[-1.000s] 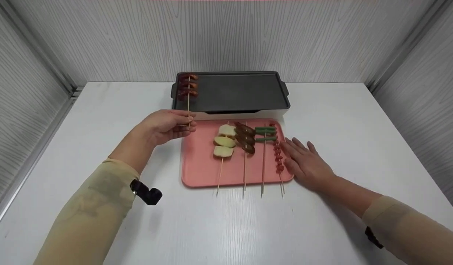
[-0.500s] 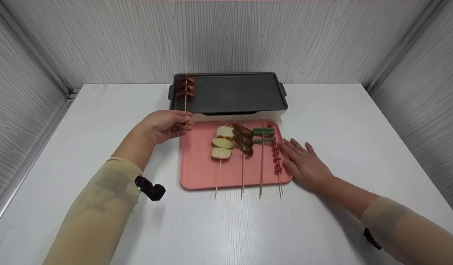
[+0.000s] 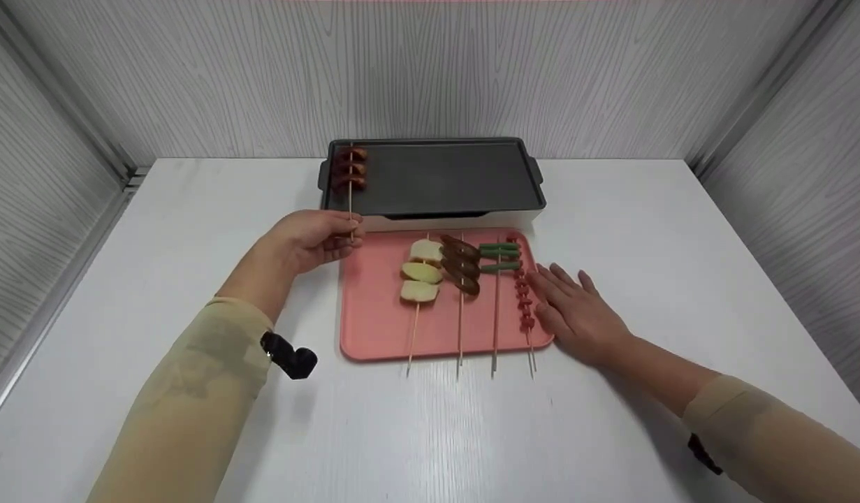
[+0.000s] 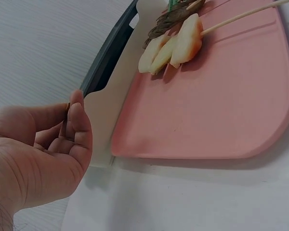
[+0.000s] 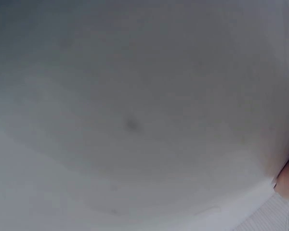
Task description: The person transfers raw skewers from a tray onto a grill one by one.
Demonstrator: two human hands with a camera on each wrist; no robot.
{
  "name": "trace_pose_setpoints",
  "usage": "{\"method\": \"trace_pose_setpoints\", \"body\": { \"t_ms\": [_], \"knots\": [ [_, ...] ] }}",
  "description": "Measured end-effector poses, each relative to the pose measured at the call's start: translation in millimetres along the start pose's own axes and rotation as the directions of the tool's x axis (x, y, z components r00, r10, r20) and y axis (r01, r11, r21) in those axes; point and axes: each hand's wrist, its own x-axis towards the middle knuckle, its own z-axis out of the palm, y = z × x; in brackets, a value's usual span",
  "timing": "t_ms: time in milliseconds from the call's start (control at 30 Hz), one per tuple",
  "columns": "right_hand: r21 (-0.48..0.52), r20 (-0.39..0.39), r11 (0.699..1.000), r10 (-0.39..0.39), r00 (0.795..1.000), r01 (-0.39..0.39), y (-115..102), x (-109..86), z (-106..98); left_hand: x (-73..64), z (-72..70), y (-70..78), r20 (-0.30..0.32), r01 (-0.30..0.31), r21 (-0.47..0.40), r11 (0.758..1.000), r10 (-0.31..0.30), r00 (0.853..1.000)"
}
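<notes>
My left hand [image 3: 311, 239] pinches the lower stick of a skewer with several dark red pieces [image 3: 350, 169], whose food end is over the left end of the black griddle plate [image 3: 443, 178]. In the left wrist view the thumb and fingers of the left hand [image 4: 53, 144] meet around the stick's end. My right hand [image 3: 583, 314] lies flat, fingers straight, on the table at the right edge of the pink tray [image 3: 377, 314], close to a skewer of small red pieces [image 3: 525, 304]. The right wrist view shows mostly white table.
On the tray lie a skewer of pale slices [image 3: 421, 272], one with brown pieces [image 3: 461, 265] and one with green pieces [image 3: 499, 257], their sticks jutting past the front rim. A white grooved wall [image 3: 430, 77] rises behind the griddle.
The skewer in my left hand has shifted slightly left and its food sits a touch lower over the griddle. My right hand stays by the tray; the whole view has drifted slightly.
</notes>
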Motion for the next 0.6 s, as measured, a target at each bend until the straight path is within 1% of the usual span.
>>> {"method": "trace_pose_setpoints", "body": {
  "t_ms": [133,367,500,600],
  "knots": [
    [-0.004,0.004,1.0,0.006,1.0,-0.006,0,-0.1,-2,-1.4,0.1,-0.3,-0.023,0.0,0.013,1.0,0.0,1.0],
    [-0.016,0.004,1.0,0.008,1.0,-0.008,2,0.2,-4,-5.5,0.8,-1.7,-0.061,-0.028,0.066,0.997,0.032,0.998],
    [-0.012,0.007,1.0,0.01,1.0,-0.01,3,-0.2,-4,-7.1,0.6,-3.8,-0.078,-0.016,0.07,0.997,0.021,0.997],
    [-0.016,0.007,1.0,0.014,1.0,-0.013,2,-0.2,-5,-10.4,-0.1,-5.2,-0.076,-0.005,0.074,0.997,0.01,0.997]
  ]
}}
